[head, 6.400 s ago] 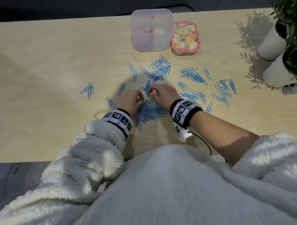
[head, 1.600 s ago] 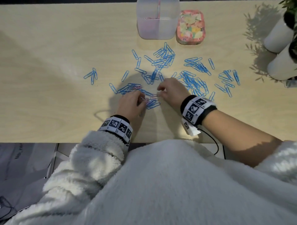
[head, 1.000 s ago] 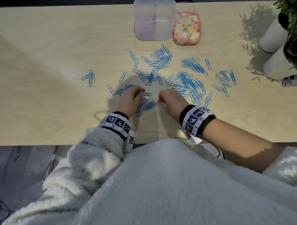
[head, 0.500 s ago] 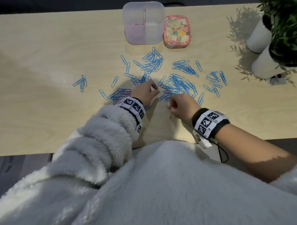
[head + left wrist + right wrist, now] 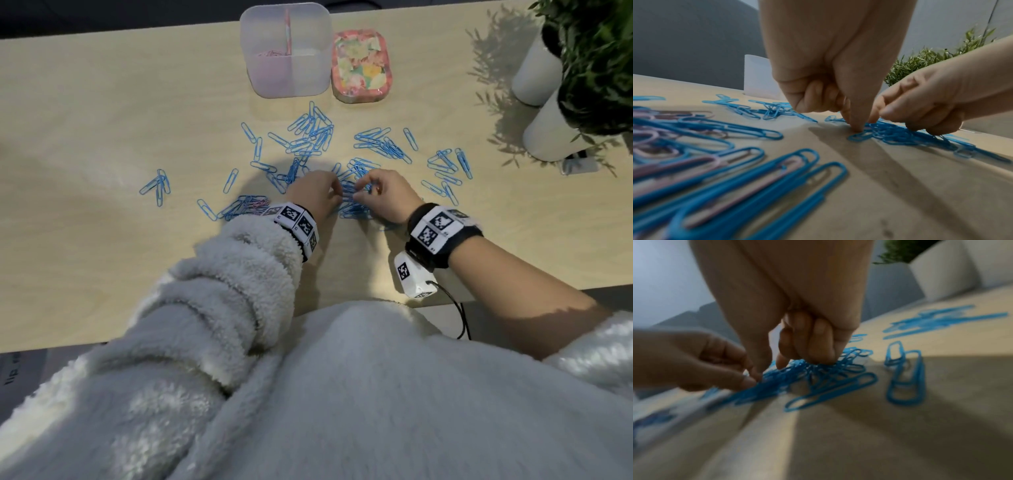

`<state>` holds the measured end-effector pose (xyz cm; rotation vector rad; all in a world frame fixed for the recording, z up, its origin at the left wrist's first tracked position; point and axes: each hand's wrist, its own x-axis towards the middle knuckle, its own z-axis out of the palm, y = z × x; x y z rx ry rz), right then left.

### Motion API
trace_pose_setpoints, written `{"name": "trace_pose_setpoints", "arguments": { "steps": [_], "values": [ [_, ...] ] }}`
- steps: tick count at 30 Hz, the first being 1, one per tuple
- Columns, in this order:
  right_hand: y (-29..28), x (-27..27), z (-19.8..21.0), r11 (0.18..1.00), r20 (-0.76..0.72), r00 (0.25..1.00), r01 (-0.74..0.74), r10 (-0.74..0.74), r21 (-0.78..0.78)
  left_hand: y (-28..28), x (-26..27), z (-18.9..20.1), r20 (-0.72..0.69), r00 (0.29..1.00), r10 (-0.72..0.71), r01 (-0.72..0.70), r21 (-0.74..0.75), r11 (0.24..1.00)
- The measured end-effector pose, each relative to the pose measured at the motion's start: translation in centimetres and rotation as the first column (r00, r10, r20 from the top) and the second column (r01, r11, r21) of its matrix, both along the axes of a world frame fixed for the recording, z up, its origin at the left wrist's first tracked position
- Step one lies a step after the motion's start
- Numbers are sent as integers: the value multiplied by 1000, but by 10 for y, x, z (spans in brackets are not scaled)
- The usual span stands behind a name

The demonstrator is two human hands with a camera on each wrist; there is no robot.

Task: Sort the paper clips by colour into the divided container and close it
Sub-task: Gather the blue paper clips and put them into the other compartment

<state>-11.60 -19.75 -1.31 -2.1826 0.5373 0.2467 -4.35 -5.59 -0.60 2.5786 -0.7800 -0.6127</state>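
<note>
Down at the near middle of the surface [image 5: 102,113], both hands work in one tangled heap of blue paper clips [image 5: 354,202]. The left hand [image 5: 317,198] has its fingers curled, thumb tip pressed onto a clip at the heap's left edge, as the left wrist view shows. The right hand [image 5: 385,195] is curled too, fingertips dug into the heap; the right wrist view is blurred, so it seems to be pinching clips, though which ones I cannot tell.

More blue clips lie scattered to the far side and to the right. Just left of the left wrist sits a small bunch of blue clips with a few pink paper clips [image 5: 257,202] mixed in.

At the far edge stands the divided container [image 5: 286,73], translucent and uncovered, with pink clips in its left compartment. Touching or just beside its right wall lies the flowered lid [image 5: 361,65], flat on the surface. Two white pots [image 5: 548,130] with green plants stand far right.
</note>
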Motion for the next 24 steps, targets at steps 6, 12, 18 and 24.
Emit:
{"name": "trace_pose_setpoints", "arguments": {
  "steps": [6,12,18,24],
  "values": [
    [-13,-1,-7,977,-41,999,26,-35,-210,11,1,-5,-29,1000,4,-5,-15,1000],
    [-3,-3,15,942,19,1000,-2,9,-335,64,21,-3,-225,931,287,-343,-278,897],
    [78,11,25,839,12,878,-454,479,-299,123,18,12,-355,838,414,-534,-382,754],
    [94,7,12,742,-111,818,-561,564,-366,144,-1,8,-612,656,442,-717,-324,617]
  ]
}}
